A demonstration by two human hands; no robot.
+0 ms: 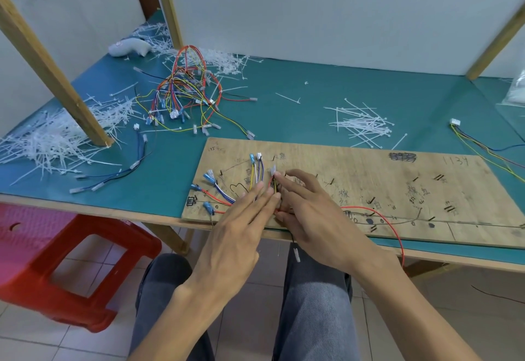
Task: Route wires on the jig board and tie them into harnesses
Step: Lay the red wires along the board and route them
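Note:
A wooden jig board with drawn lines and black pegs lies on the teal table. At its left end several coloured wires with blue terminals fan out between the pegs. My left hand lies flat with straight fingers pressing the wire bundle onto the board. My right hand sits right beside it, fingers lying over red and yellow wires under a white connector; whether it pinches them I cannot tell. A red wire loops from under my right hand over the board's front edge.
A tangle of finished harnesses lies behind the board. Loose white cable ties lie at the right, cut tie scraps at the left around a wooden post. More wires sit far right. A red stool stands below.

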